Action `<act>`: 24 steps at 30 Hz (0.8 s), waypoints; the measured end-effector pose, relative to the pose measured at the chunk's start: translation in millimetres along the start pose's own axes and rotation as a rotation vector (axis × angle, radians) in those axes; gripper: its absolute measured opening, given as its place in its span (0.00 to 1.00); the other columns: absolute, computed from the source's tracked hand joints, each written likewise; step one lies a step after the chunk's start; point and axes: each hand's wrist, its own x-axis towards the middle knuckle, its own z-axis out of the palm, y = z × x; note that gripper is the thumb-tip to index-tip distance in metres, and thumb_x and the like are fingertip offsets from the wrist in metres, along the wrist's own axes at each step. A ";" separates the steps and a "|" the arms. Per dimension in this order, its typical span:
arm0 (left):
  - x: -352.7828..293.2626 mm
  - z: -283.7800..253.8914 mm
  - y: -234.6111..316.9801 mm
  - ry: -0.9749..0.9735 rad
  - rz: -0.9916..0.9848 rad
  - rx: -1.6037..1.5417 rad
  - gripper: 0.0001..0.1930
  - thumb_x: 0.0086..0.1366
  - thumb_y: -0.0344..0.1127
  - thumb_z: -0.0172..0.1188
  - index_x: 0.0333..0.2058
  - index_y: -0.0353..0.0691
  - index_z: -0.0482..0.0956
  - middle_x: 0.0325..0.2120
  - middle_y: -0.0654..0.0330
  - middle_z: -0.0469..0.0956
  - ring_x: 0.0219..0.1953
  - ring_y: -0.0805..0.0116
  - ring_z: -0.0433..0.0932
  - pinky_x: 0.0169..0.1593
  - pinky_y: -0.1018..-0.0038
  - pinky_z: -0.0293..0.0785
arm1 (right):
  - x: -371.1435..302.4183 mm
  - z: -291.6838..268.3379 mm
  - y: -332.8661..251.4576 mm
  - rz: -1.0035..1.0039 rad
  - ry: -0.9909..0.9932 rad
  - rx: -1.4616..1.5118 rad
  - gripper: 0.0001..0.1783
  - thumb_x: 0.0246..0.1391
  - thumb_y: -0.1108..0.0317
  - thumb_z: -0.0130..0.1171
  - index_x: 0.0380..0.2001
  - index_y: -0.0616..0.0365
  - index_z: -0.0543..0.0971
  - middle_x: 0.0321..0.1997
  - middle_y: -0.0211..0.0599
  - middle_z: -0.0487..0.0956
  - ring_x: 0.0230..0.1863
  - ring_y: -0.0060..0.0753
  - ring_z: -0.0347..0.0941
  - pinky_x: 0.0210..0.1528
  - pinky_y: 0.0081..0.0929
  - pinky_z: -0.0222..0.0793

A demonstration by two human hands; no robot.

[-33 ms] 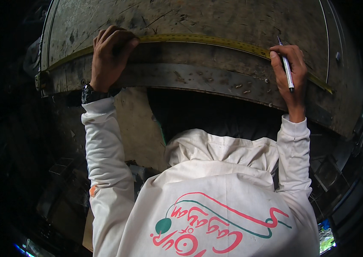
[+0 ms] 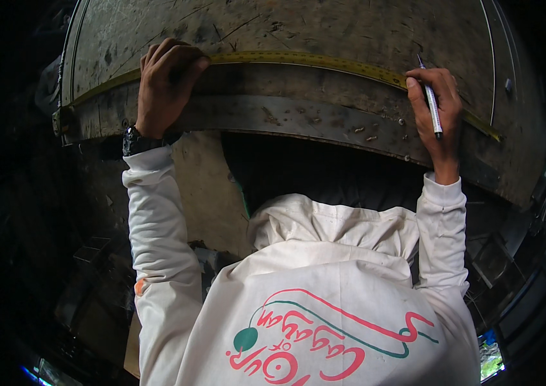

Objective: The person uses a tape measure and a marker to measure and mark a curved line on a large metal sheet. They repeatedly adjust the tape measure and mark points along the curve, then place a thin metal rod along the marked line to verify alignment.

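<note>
A yellow tape measure blade [image 2: 298,59] stretches across a worn, scratched work surface [image 2: 324,26], along its near side. My left hand [image 2: 168,80] is closed with curled fingers on the blade toward its left part; the fingertips are partly hidden. Farther right, my right hand [image 2: 439,106] grips a slim white-and-dark marker pen [image 2: 432,106], its tip pointing away from me. The right thumb and fingers also meet the blade, which passes beneath that hand and comes out on its right side.
A grey metal strip [image 2: 298,114] with rusty spots runs along the near edge of the surface. At the left corner sits a small brownish-yellow block [image 2: 60,122]. A thin pale line [image 2: 493,64] crosses the surface at the right. Dark clutter and metal frames [image 2: 491,257] stand below right.
</note>
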 end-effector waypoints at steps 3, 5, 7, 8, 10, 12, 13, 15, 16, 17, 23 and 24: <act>2.5 1.1 -2.7 0.002 0.008 0.017 0.08 0.67 0.39 0.69 0.40 0.43 0.86 0.39 0.61 0.81 0.48 0.57 0.77 0.57 0.63 0.65 | 1.9 2.0 3.3 -0.015 0.007 -0.008 0.07 0.65 0.65 0.66 0.40 0.56 0.85 0.38 0.36 0.81 0.40 0.37 0.77 0.43 0.35 0.73; 2.7 2.4 -0.7 0.005 -0.010 0.005 0.08 0.67 0.39 0.68 0.39 0.43 0.86 0.39 0.61 0.82 0.48 0.57 0.77 0.58 0.63 0.65 | 1.6 2.3 4.0 -0.012 0.005 -0.010 0.07 0.65 0.65 0.66 0.40 0.56 0.85 0.38 0.36 0.81 0.40 0.37 0.77 0.42 0.35 0.73; 2.6 1.9 -1.2 0.004 0.000 0.008 0.08 0.67 0.39 0.68 0.39 0.43 0.86 0.39 0.61 0.82 0.49 0.57 0.77 0.58 0.63 0.65 | 1.3 2.3 1.5 -0.004 0.004 -0.011 0.07 0.65 0.65 0.66 0.39 0.56 0.85 0.38 0.36 0.81 0.40 0.37 0.77 0.42 0.35 0.73; 2.4 1.9 -1.7 0.004 0.005 0.009 0.08 0.67 0.39 0.68 0.39 0.43 0.86 0.39 0.61 0.82 0.49 0.57 0.77 0.58 0.63 0.65 | 1.2 2.3 0.8 0.000 0.003 -0.011 0.06 0.65 0.65 0.66 0.39 0.56 0.85 0.38 0.36 0.81 0.40 0.37 0.77 0.42 0.35 0.73; 2.2 2.4 -2.1 0.009 0.017 0.015 0.08 0.67 0.39 0.69 0.39 0.43 0.87 0.38 0.61 0.82 0.49 0.57 0.77 0.58 0.63 0.65 | 1.2 2.0 2.7 -0.008 0.002 -0.008 0.06 0.64 0.66 0.66 0.39 0.56 0.85 0.38 0.36 0.81 0.40 0.37 0.77 0.42 0.35 0.73; 1.8 2.9 -3.6 0.015 0.036 0.023 0.07 0.66 0.38 0.69 0.39 0.43 0.87 0.38 0.61 0.82 0.48 0.57 0.78 0.58 0.63 0.65 | 1.1 1.8 3.6 -0.005 -0.002 -0.010 0.06 0.64 0.66 0.66 0.39 0.56 0.85 0.38 0.36 0.81 0.40 0.37 0.77 0.42 0.35 0.73; 1.2 3.5 -5.0 0.019 0.047 0.028 0.07 0.66 0.38 0.69 0.39 0.43 0.86 0.38 0.61 0.82 0.48 0.57 0.78 0.58 0.63 0.66 | 0.8 1.6 3.1 0.002 -0.005 -0.014 0.06 0.64 0.67 0.66 0.39 0.56 0.85 0.37 0.36 0.81 0.40 0.37 0.77 0.42 0.35 0.73; 1.7 2.8 -5.7 0.018 0.041 -0.002 0.06 0.65 0.37 0.69 0.38 0.43 0.86 0.38 0.61 0.82 0.48 0.56 0.78 0.57 0.62 0.66 | 1.6 0.9 2.0 -0.006 0.000 -0.021 0.05 0.63 0.67 0.66 0.39 0.56 0.85 0.37 0.37 0.81 0.40 0.38 0.77 0.43 0.35 0.73; 3.0 2.7 -4.7 0.014 0.024 -0.037 0.06 0.65 0.37 0.69 0.38 0.43 0.86 0.38 0.61 0.82 0.47 0.56 0.78 0.56 0.62 0.66 | 2.0 0.5 1.4 -0.022 0.008 -0.023 0.05 0.63 0.67 0.66 0.39 0.56 0.84 0.37 0.37 0.81 0.40 0.38 0.77 0.44 0.35 0.73; 2.6 3.6 -3.7 0.009 0.008 -0.072 0.06 0.64 0.36 0.70 0.37 0.43 0.86 0.38 0.61 0.82 0.47 0.56 0.78 0.56 0.62 0.67 | 1.3 0.3 1.2 -0.038 0.017 -0.026 0.05 0.63 0.68 0.66 0.39 0.56 0.84 0.37 0.37 0.81 0.40 0.38 0.77 0.45 0.36 0.73; 6.3 -7.2 9.2 -0.011 -0.093 0.007 0.06 0.65 0.33 0.70 0.38 0.40 0.85 0.40 0.58 0.82 0.50 0.55 0.78 0.60 0.59 0.67 | 4.8 -2.2 -10.5 0.009 0.039 0.023 0.04 0.60 0.71 0.66 0.39 0.57 0.84 0.37 0.39 0.79 0.40 0.41 0.76 0.47 0.37 0.72; 6.1 -6.8 11.0 -0.016 -0.112 0.004 0.06 0.64 0.33 0.70 0.38 0.40 0.85 0.40 0.59 0.82 0.50 0.56 0.77 0.60 0.60 0.67 | 4.3 -2.6 -11.6 0.018 0.035 0.024 0.04 0.60 0.71 0.66 0.39 0.57 0.84 0.37 0.39 0.79 0.40 0.41 0.76 0.47 0.37 0.72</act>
